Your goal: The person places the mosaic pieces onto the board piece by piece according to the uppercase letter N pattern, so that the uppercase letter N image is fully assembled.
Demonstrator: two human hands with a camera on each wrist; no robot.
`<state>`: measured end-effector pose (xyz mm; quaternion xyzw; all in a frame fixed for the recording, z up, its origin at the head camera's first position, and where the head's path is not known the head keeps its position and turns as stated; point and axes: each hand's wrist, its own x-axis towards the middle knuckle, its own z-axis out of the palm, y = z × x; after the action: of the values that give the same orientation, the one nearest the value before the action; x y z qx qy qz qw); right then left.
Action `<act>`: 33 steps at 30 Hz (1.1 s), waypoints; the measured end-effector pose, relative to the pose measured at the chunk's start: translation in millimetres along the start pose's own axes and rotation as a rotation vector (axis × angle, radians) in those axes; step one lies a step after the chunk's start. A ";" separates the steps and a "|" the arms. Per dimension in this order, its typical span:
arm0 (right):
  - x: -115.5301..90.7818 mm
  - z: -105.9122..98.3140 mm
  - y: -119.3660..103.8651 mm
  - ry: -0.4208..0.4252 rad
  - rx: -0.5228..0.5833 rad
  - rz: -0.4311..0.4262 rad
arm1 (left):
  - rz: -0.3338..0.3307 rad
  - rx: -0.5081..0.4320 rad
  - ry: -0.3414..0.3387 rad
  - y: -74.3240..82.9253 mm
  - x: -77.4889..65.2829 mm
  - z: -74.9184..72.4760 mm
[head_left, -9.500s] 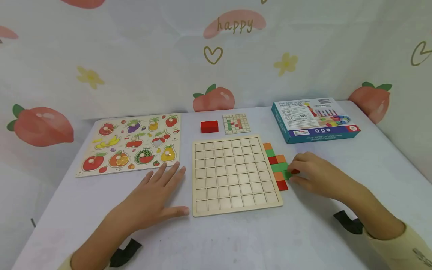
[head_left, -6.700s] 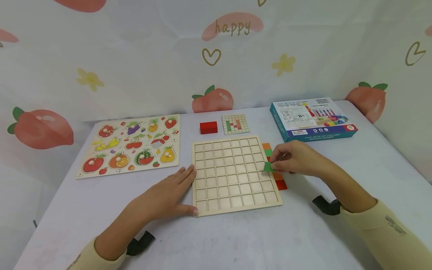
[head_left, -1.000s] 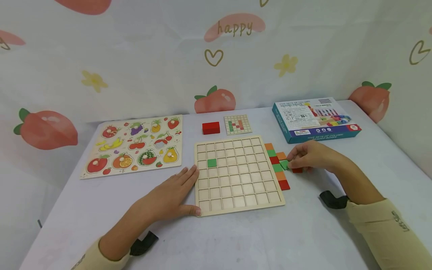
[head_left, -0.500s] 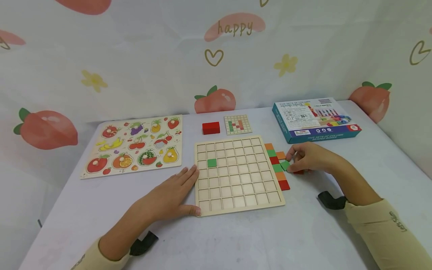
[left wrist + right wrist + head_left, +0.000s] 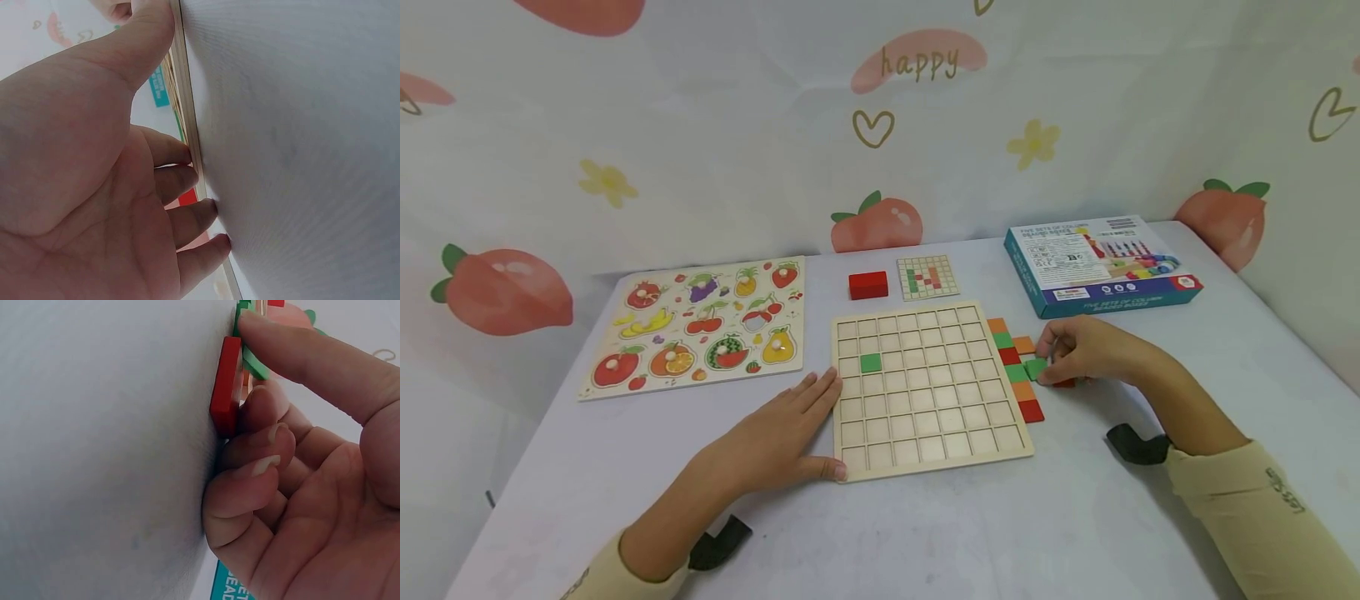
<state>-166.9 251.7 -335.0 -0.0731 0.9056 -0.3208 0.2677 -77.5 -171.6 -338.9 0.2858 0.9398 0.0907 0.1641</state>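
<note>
right hand (image 5: 1093, 350) pinches green tile (image 5: 1034, 368); left hand (image 5: 771, 440), spread, touches grid board (image 5: 921, 402).

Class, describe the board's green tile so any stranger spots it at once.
Find the gridded board by the left hand. The green tile sits in its second column from the left, third row down. It alone fills a square; other green tiles are off the board.

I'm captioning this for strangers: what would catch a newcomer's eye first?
Probably the square, pale wooden grid board at centre, one square green tile set in its upper left. Next, the rectangular wooden fruit puzzle on the left, then the flat teal-and-white box at far right.
</note>
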 end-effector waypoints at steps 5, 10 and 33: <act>-0.7 -0.8 0.5 -0.009 0.019 -0.012 | 0.002 0.001 0.006 0.0 -0.7 -0.1; -2.1 -3.9 3.2 -0.007 0.042 0.000 | 0.002 0.004 0.005 0.3 -0.8 -0.4; -6.7 -8.6 2.2 -0.013 0.301 -0.073 | -0.005 0.006 -0.009 0.7 0.0 -1.2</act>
<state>-165.8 260.1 -327.8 -0.0669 0.8423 -0.4618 0.2697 -77.6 -171.2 -337.5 0.2843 0.9400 0.0863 0.1676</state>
